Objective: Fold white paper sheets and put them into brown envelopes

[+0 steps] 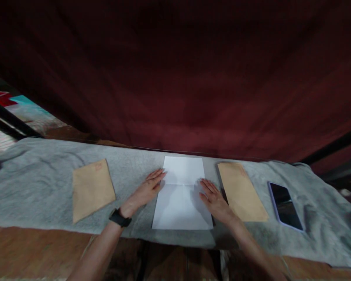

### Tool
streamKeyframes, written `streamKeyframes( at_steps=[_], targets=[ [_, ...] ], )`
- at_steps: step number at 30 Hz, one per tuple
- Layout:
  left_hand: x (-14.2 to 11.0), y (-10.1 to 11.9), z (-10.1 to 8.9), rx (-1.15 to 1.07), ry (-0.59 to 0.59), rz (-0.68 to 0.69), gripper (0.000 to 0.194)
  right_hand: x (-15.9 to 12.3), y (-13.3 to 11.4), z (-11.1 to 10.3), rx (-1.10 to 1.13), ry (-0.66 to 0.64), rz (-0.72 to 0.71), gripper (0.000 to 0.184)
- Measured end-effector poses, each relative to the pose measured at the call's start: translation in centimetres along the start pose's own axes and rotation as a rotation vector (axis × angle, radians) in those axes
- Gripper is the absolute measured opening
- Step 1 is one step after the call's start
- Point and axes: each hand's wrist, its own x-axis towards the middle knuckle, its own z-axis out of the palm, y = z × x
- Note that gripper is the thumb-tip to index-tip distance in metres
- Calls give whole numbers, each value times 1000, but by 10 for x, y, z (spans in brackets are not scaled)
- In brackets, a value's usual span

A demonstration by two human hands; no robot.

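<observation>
A white sheet of paper [183,207] with a crease across its middle lies flat in front of me. My left hand [149,187] rests at the sheet's left edge near the crease, its fingers stretched out. On the opposite edge, my right hand [215,199] lies with extended fingers touching the paper. Neither hand grips anything. To the right of my right hand are brown envelopes [242,193], stacked slightly out of line. Another brown envelope [93,190] lies at an angle left of my left hand.
Grey cloth [38,183] covers the long surface under everything. A phone [285,205] with a purple case lies at the right. Behind the far edge hangs a dark red curtain [181,86]. Dark bars [6,121] stand at the left end.
</observation>
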Motion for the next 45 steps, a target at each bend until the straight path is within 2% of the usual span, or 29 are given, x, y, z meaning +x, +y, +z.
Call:
streamKeyframes(
  at_steps=[2,5,7,9,15,19,23,27,29,36,41,45],
  targets=[
    [0,31,12,13,62,-19,52,-1,-22,2,-26,35,25,52],
    [-7,72,31,54,20,122,53,-5,-48,7,-63,-1,-59,52],
    [-13,87,40,67,-28,163,53,-9,-56,8,-82,-37,-115,51],
    [-18,90,44,73,-62,154,56,-12,-54,6,-94,-57,-145,51],
    [-25,64,34,78,-138,95,59,-14,-23,-12,-132,-78,-90,51],
    [-29,49,20,16,-188,80,52,-24,2,-20,-142,-116,-115,72],
    [-30,42,11,-104,-248,75,54,-38,25,-17,-96,-140,-160,81],
    [-26,33,7,-234,-272,81,67,-43,45,-14,35,-254,-133,79],
    [-24,27,5,-294,-290,109,72,-41,52,-15,60,-271,-149,74],
    [-23,15,4,-416,-274,167,70,-37,57,-14,172,-272,-104,67],
    [-22,11,11,-454,-237,167,62,-36,54,-9,222,-278,-83,68],
    [-19,8,9,-480,-224,186,54,-29,49,-7,248,-251,-61,68]
  ],
)
